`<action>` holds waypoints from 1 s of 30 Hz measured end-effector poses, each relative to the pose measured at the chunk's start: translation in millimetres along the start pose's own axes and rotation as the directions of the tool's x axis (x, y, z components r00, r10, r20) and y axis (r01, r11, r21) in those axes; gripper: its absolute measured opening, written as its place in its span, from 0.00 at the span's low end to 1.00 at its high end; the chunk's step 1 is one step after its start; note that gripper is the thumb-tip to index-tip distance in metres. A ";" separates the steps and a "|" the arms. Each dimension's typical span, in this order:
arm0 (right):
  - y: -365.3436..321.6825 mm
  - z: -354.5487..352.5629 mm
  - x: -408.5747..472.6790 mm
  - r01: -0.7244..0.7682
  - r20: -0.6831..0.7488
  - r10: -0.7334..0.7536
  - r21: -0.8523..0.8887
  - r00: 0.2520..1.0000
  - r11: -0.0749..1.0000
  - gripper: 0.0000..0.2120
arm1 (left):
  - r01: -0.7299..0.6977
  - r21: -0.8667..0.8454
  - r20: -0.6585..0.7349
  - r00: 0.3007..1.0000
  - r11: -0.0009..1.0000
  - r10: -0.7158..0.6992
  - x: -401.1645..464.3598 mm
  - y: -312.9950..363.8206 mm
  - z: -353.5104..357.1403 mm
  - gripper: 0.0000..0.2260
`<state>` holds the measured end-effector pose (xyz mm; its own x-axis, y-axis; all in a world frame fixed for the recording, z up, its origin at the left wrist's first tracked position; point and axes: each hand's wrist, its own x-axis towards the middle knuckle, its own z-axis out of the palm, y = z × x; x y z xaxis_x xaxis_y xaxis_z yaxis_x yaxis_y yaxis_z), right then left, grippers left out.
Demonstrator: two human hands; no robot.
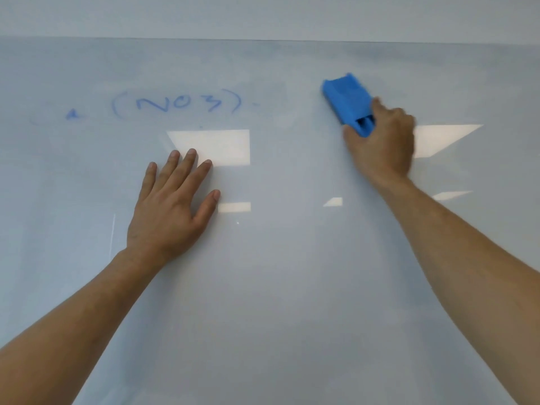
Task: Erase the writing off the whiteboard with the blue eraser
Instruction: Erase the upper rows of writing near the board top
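The right hand (382,141) grips the lower end of the blue eraser (346,100), fingers curled round its sides and thumb on its left edge; the eraser lies against the whiteboard (277,273) in the upper right, tilted with its far end up and to the left; hand and eraser are slightly blurred. The left hand (172,206) lies flat on the board at centre left, fingers straight and a little spread, thumb out to the right, holding nothing. Blue writing (178,105) stands in the upper left, reading "(NO3)", with a small blue mark just left of it and a dot just right; the strokes look faint and smudged; it is well apart from the eraser, which sits to its right at about the same height. Bright rectangular reflections (216,146) show on the glossy surface between and beside the hands; the board's top edge runs straight across near the top of the view.
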<state>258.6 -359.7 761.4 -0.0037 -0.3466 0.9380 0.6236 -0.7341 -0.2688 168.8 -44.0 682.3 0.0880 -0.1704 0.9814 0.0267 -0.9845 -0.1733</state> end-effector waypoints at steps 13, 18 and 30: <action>0.5 0.3 1.7 -0.200 -0.088 0.202 0.035 0.975 0.979 0.26 | -0.016 0.017 -0.009 1.000 1.000 0.016 -0.6 -1.2 5.0 0.27; -78.5 31.0 -14.0 0.046 0.023 -0.047 0.022 0.999 0.999 0.31 | -0.036 0.024 -0.001 0.999 0.999 0.036 -0.7 0.2 5.1 0.26; -193.6 59.5 -96.8 0.456 0.229 -0.482 0.157 0.846 0.876 0.31 | 0.059 -0.476 -0.274 0.938 0.877 -0.212 -8.5 -8.5 -7.4 0.20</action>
<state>184.7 -149.3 735.7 -0.1246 0.1939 0.9731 0.6670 -0.7097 0.2268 160.5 -34.4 676.0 -0.1960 0.0377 0.9799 -0.4458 -0.8934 -0.0548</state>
